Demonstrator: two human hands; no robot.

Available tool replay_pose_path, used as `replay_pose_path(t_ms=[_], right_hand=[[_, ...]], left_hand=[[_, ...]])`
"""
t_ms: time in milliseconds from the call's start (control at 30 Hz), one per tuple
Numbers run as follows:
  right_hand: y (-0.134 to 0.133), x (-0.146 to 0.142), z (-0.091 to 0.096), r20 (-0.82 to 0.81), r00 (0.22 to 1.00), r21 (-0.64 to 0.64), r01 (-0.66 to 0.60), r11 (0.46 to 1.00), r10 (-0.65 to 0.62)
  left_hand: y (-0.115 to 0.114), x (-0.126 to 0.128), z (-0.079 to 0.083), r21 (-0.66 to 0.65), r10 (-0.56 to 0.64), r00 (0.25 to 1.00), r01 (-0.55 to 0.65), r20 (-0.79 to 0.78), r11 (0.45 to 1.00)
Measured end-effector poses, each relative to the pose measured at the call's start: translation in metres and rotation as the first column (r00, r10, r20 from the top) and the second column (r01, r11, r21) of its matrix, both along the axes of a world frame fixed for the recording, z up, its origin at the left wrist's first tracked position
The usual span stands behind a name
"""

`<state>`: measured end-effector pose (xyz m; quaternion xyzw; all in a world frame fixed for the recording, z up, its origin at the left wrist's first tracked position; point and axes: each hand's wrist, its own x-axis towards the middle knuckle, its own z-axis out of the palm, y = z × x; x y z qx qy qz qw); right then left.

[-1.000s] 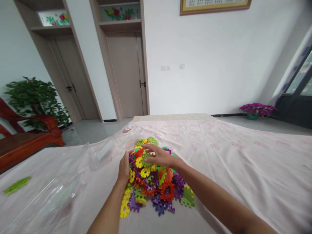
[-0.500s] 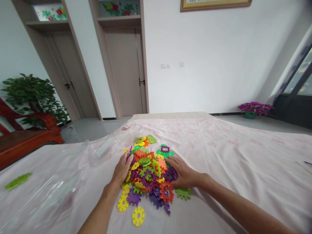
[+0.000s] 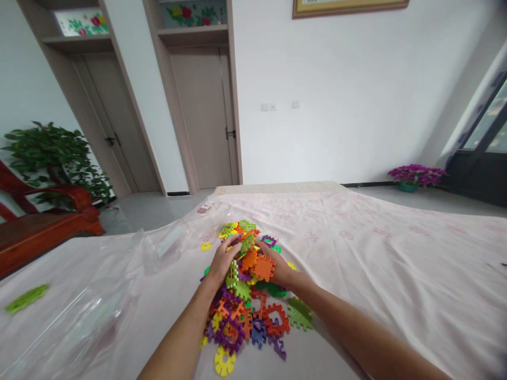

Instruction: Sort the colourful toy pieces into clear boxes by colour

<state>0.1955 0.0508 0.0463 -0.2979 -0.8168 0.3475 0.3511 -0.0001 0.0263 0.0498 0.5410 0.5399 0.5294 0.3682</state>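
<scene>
A heap of colourful plastic interlocking pieces (image 3: 229, 331) lies on the pale floral cloth (image 3: 368, 295). My left hand (image 3: 222, 260) curves round the heap's left side, its fingers against green pieces (image 3: 233, 274). From the right, my right hand (image 3: 279, 268) cups the other side, its fingers partly hidden behind an orange square piece (image 3: 263, 268). A bunch of orange, green and purple pieces is squeezed between both hands. Closest to me are a yellow notched disc (image 3: 225, 362), a red-orange frame piece (image 3: 276, 320) and a green square piece (image 3: 300, 314).
Clear plastic packaging (image 3: 75, 322) is spread on the cloth at the left, by a lone green piece (image 3: 27, 298). A red wooden chair (image 3: 79, 211) and a leafy plant (image 3: 49, 158) stand beyond. Purple flowers (image 3: 415, 174) are at the far right.
Both hands have come closer together and gathered pieces between them. Pieces have tumbled toward me, and a small yellow disc now lies apart to the left.
</scene>
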Motion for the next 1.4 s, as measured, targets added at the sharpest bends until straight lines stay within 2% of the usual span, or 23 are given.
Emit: replay_pose_path(t_ms=[100, 200, 267, 333, 400, 467, 533, 600, 700, 767, 833, 933, 1033, 1100, 1200, 1267, 1333, 1400], right_hand=[[0.01, -0.009, 0.008, -0.125, 0.991, -0.024, -0.047, 0.999, 0.044], [0.016, -0.006, 0.021, -0.141, 0.985, -0.096, -0.11, 0.989, 0.096], [0.014, 0.01, 0.029, -0.059, 0.989, -0.122, -0.145, 0.982, 0.139], [0.004, 0.034, 0.033, 0.103, 0.975, -0.071, -0.188, 0.98, 0.195], [-0.012, 0.061, 0.031, 0.255, 0.933, -0.013, -0.259, 0.966, 0.253], [-0.031, 0.08, 0.024, 0.38, 0.88, 0.011, -0.311, 0.95, 0.284], [-0.047, 0.087, 0.013, 0.489, 0.839, 0.046, -0.297, 0.954, 0.238], [-0.057, 0.084, 0.004, 0.556, 0.814, 0.097, -0.267, 0.959, 0.171], [-0.058, 0.068, -0.001, 0.552, 0.832, 0.216, -0.202, 0.955, 0.051], [-0.054, 0.057, 0.001, 0.522, 0.853, 0.285, -0.16, 0.945, -0.013], [-0.046, 0.048, 0.004, 0.499, 0.864, 0.323, -0.11, 0.94, -0.07], [-0.032, 0.034, 0.01, 0.459, 0.869, 0.329, 0.025, 0.944, -0.183], [-0.016, 0.018, 0.019, 0.415, 0.871, 0.26, 0.163, 0.952, -0.263], [-0.005, 0.009, 0.026, 0.384, 0.877, 0.225, 0.215, 0.95, -0.289], [0.012, 0.005, 0.031, 0.329, 0.871, 0.228, 0.302, 0.926, -0.365], [0.023, 0.011, 0.029, 0.318, 0.844, 0.235, 0.37, 0.899, -0.431], [0.034, 0.02, 0.023, 0.332, 0.819, 0.227, 0.412, 0.882, -0.468], [0.043, 0.028, 0.016, 0.348, 0.823, 0.189, 0.408, 0.893, -0.449]], left_hand=[[0.0, 0.014, 0.017, 0.048, -0.083, 0.996, 0.082, 0.021, 0.995], [-0.008, 0.009, 0.035, 0.074, -0.136, 0.988, 0.141, -0.069, 0.987], [-0.023, -0.006, 0.042, 0.07, -0.155, 0.974, 0.169, -0.166, 0.983], [-0.045, -0.027, 0.041, 0.054, -0.195, 0.93, 0.223, -0.313, 0.973], [-0.074, -0.05, 0.03, -0.029, -0.266, 0.851, 0.285, -0.452, 0.958], [-0.102, -0.067, 0.01, -0.112, -0.313, 0.771, 0.304, -0.554, 0.946], [-0.122, -0.075, -0.013, -0.178, -0.375, 0.669, 0.345, -0.642, 0.922], [-0.131, -0.073, -0.034, -0.122, -0.321, 0.611, 0.345, -0.724, 0.931], [-0.123, -0.058, -0.052, 0.049, -0.129, 0.571, 0.286, -0.81, 0.957], [-0.11, -0.047, -0.055, 0.127, -0.032, 0.572, 0.236, -0.82, 0.963], [-0.095, -0.037, -0.052, 0.181, 0.038, 0.607, 0.176, -0.794, 0.968], [-0.072, -0.024, -0.041, 0.232, 0.132, 0.717, 0.042, -0.684, 0.972], [-0.047, -0.015, -0.023, 0.24, 0.192, 0.836, -0.075, -0.514, 0.968], [-0.03, -0.013, -0.01, 0.217, 0.245, 0.889, -0.171, -0.387, 0.961], [-0.012, -0.019, 0.001, 0.145, 0.244, 0.941, -0.214, -0.235, 0.966], [-0.006, -0.031, -0.001, 0.131, 0.273, 0.921, -0.246, -0.279, 0.96], [-0.004, -0.044, -0.009, 0.13, 0.349, 0.825, -0.326, -0.444, 0.936], [-0.004, -0.054, -0.021, 0.076, 0.365, 0.718, -0.402, -0.592, 0.913]])
